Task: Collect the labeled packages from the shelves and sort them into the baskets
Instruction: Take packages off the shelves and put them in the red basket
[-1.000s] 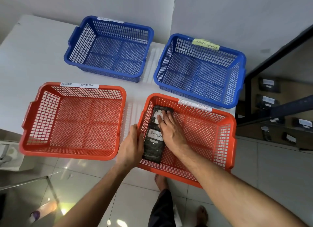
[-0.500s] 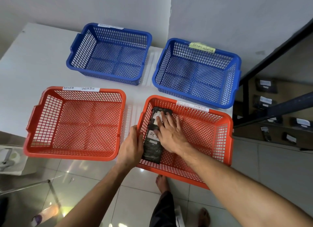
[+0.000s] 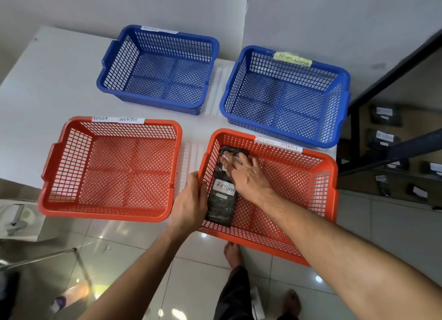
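Package [image 3: 221, 195], dark, film-wrapped, labelled RETURN, lies at nine o'clock inside our near-right orange basket [image 3: 327, 176]; right hand [image 3: 246, 176] presses flat, left hand [image 3: 191, 202] grasps the rim. Light, pliable, slick: take its long edges.

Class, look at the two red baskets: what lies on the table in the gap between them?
In the head view, only bare white table shows between the left red basket and the right red basket, apart from the left hand gripping the right basket's near-left rim.

bare forearms [image 3: 358, 260] with no sleeves, dark trousers [image 3: 233, 295] below, and bare feet [image 3: 233, 251].
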Available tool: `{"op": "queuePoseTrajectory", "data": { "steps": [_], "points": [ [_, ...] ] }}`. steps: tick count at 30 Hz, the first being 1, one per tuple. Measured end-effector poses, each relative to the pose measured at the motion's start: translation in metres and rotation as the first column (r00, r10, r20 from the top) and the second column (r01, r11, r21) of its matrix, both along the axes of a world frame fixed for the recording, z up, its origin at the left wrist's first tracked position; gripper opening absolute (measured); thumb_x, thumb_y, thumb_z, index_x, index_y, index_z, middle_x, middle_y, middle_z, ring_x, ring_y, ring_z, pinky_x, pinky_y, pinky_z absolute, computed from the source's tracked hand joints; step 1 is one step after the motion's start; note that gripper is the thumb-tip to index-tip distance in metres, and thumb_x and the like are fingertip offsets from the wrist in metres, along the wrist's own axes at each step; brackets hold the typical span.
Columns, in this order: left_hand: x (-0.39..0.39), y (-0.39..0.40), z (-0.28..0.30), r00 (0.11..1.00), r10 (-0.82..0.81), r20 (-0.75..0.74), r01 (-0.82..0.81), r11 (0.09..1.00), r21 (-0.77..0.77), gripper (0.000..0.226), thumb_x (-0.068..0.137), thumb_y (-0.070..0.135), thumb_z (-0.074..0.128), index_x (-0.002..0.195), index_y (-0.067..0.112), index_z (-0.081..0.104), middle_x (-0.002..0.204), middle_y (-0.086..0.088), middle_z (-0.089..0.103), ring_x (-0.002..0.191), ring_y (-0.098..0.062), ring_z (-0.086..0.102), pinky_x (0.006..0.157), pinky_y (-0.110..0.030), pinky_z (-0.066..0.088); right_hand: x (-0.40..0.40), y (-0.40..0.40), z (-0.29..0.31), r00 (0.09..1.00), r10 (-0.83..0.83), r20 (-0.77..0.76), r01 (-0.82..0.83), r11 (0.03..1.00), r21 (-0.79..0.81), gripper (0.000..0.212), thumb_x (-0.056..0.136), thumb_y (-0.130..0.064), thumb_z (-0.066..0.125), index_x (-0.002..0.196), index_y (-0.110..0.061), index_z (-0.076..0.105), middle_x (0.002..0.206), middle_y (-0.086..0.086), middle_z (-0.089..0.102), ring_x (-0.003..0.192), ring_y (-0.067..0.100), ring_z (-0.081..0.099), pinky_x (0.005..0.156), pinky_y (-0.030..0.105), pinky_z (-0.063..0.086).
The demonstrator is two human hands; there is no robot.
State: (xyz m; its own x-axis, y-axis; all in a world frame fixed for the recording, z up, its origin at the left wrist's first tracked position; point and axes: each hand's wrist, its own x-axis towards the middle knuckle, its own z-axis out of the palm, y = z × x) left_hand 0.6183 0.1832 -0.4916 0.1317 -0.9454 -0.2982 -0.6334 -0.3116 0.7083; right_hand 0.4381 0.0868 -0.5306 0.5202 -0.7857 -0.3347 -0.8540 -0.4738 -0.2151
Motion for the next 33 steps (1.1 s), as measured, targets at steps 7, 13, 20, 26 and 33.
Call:
{"op": "queuePoseTrajectory", "data": {
  "steps": [7, 13, 20, 26, 33],
  "points": [
    [0.003, -0.002, 0.004, 1.0, -0.024, -0.011, 0.025, 1.0, 0.012, 0.028, 0.107, 0.044, 0.041, 0.131, 0.029, 0.035, 0.119, 0.007, 0.062, 0.099, -0.011, 0.068, 0.078, -0.044, 0.064, -0.008, -0.004, 0.017, 0.994, 0.028, 0.101, -0.023, 0.998, -0.054, 0.068, 0.1, -0.007, 0.047, 0.159, -0.019, 0.015, 0.166, 0.002, 0.02, 0.149, 0.027, 0.024, 0.121, 0.054, 0.018],
    [-0.013, 0.0, 0.035, 0.989, -0.002, 0.149, 0.009, 0.999, -0.046, 0.08, 0.098, 0.047, 0.062, 0.159, 0.018, 0.018, 0.163, -0.006, 0.028, 0.146, -0.023, 0.034, 0.114, -0.054, 0.038, -0.059, 0.007, 0.04, 0.951, -0.072, 0.299, 0.126, 0.979, -0.163, 0.055, 0.098, -0.003, 0.047, 0.152, -0.005, 0.033, 0.158, 0.012, 0.037, 0.144, 0.027, 0.038, 0.117, 0.047, 0.038],
    [-0.091, -0.009, 0.07, 0.916, -0.189, 0.355, 0.282, 0.931, -0.231, 0.073, 0.097, 0.034, 0.06, 0.159, 0.02, 0.024, 0.167, -0.005, 0.021, 0.155, -0.023, 0.017, 0.127, -0.046, 0.014, -0.162, 0.031, 0.094, 0.919, -0.079, 0.386, 0.216, 0.92, -0.326, 0.043, 0.102, -0.013, 0.046, 0.143, 0.001, 0.05, 0.147, 0.016, 0.052, 0.137, 0.027, 0.049, 0.122, 0.03, 0.025],
    [-0.221, -0.011, 0.095, 0.827, -0.385, 0.41, 0.525, 0.789, -0.319, 0.076, 0.094, 0.042, 0.055, 0.158, 0.007, 0.03, 0.165, -0.013, 0.029, 0.153, -0.029, 0.025, 0.123, -0.048, 0.029, -0.286, 0.067, 0.144, 0.865, -0.192, 0.463, 0.391, 0.836, -0.384, 0.046, 0.101, -0.025, 0.04, 0.138, -0.002, 0.056, 0.143, 0.014, 0.057, 0.132, 0.031, 0.052, 0.117, 0.031, 0.028],
    [-0.414, -0.008, 0.179, 0.779, -0.471, 0.414, 0.627, 0.585, -0.515, 0.081, 0.094, 0.05, 0.05, 0.159, 0.009, 0.028, 0.165, -0.012, 0.029, 0.153, -0.026, 0.026, 0.125, -0.039, 0.024, -0.475, 0.114, 0.235, 0.82, -0.296, 0.489, 0.543, 0.67, -0.506, 0.052, 0.103, -0.033, 0.039, 0.145, -0.005, 0.05, 0.152, 0.013, 0.048, 0.14, 0.03, 0.046, 0.115, 0.046, 0.038]
  ]
}}
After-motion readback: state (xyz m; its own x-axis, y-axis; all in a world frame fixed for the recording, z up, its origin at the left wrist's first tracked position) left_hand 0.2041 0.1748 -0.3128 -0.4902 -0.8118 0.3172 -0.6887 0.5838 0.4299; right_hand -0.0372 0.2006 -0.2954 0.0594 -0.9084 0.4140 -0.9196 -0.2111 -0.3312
